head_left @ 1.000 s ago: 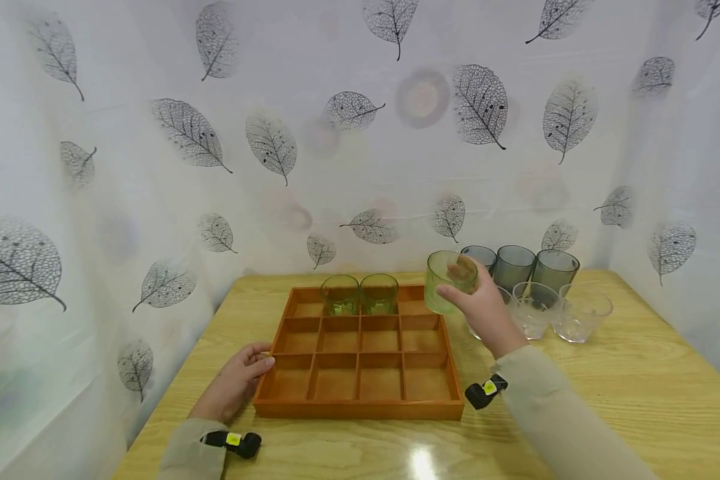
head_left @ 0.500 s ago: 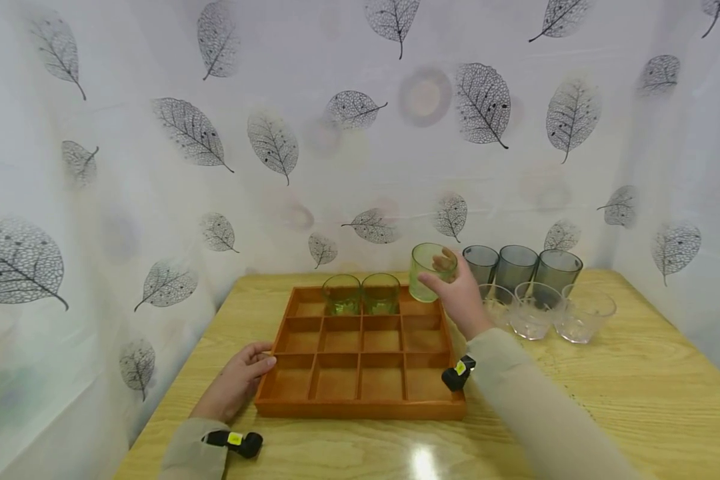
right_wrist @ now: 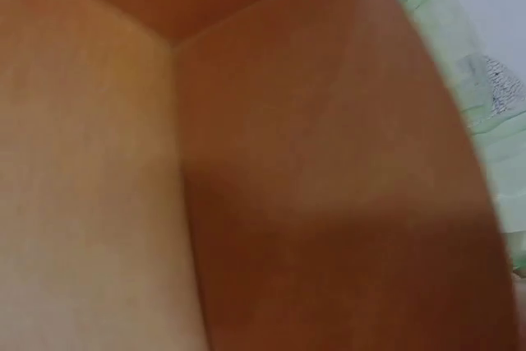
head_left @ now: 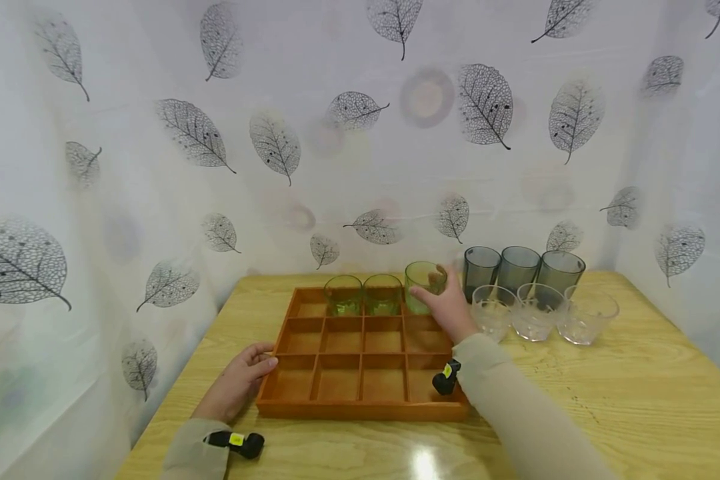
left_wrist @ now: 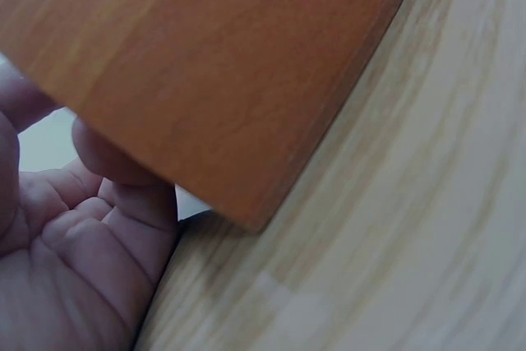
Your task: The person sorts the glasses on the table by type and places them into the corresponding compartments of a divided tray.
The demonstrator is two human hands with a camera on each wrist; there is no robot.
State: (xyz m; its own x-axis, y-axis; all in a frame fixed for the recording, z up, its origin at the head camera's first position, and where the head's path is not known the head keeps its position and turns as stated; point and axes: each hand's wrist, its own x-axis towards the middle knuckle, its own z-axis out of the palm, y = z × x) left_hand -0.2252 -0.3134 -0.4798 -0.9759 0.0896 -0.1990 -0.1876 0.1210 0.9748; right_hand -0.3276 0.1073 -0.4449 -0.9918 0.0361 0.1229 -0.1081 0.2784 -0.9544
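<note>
My right hand (head_left: 447,303) holds a green glass (head_left: 423,283) upright between thumb and fingers, at the back right compartment of a divided wooden box (head_left: 360,410). The glass bottom is hidden behind a divider. To its left, two more green glasses (head_left: 344,295) stand in back-row compartments. My left hand (head_left: 234,383) grips the box's left side, thumb at the rim; in the left wrist view its curled fingers (left_wrist: 115,154) meet the wooden side wall (left_wrist: 222,80). The right wrist view shows compartment walls (right_wrist: 329,162) close up, with a pale green sliver at the right edge.
Right of the box, three clear glasses (head_left: 534,317) stand in a row, with three grey tumblers (head_left: 519,270) behind them. Everything sits on a wood-grain table (head_left: 576,407). A leaf-print curtain (head_left: 360,167) rises at the back and sides.
My right hand has carried the green glass left from beside the grey tumblers and lowered it at the back right compartment. My left hand stays at the box.
</note>
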